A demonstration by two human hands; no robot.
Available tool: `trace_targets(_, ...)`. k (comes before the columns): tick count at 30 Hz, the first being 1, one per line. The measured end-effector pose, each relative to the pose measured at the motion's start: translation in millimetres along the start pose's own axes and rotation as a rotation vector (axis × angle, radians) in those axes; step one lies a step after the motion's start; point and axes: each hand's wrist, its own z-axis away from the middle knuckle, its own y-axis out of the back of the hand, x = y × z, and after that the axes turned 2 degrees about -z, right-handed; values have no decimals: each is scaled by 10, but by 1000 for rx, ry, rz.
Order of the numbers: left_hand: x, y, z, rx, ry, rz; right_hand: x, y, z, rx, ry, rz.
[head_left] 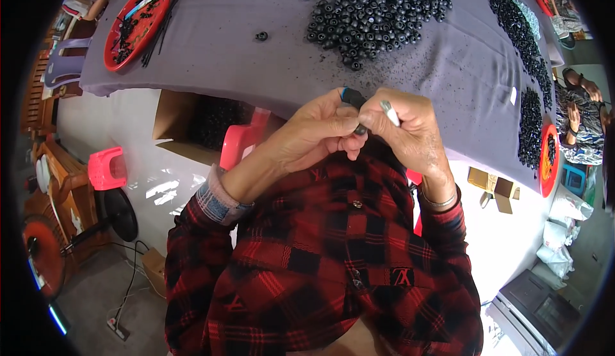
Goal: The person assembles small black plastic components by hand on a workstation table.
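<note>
Both my hands meet in front of my chest at the near edge of the cloth-covered table. My left hand is closed, its thumb and fingers pinching a small black round part. Something blue and black wraps one of its fingertips. My right hand is curled around a slim white-and-grey pen-like tool, one end of which sticks up between thumb and fingers. Its other end is hidden at the black part. Beyond the hands lies a large heap of black round parts with holes in them.
A red tray with black bits and a blue-and-white tool stands at the left beside dark rods. More black pieces and another red tray lie right. Below are a cardboard box and pink stool. Other people sit farther off.
</note>
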Motion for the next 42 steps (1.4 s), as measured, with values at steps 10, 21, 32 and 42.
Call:
trace_targets(10, 552, 800, -88, 705, -597, -1243, 372, 243, -492, 147, 258, 756)
trace_targets(21, 609, 582, -132, 822, -792, -1339, 83, 202, -470, 108, 105, 615)
trace_targets(32, 112, -118, -147, 28, -182, -97, 13, 63, -108, 114, 309, 38)
trace_targets(42, -35, -84, -63, 33, -142, -25, 40, 32, -30, 85, 312, 298)
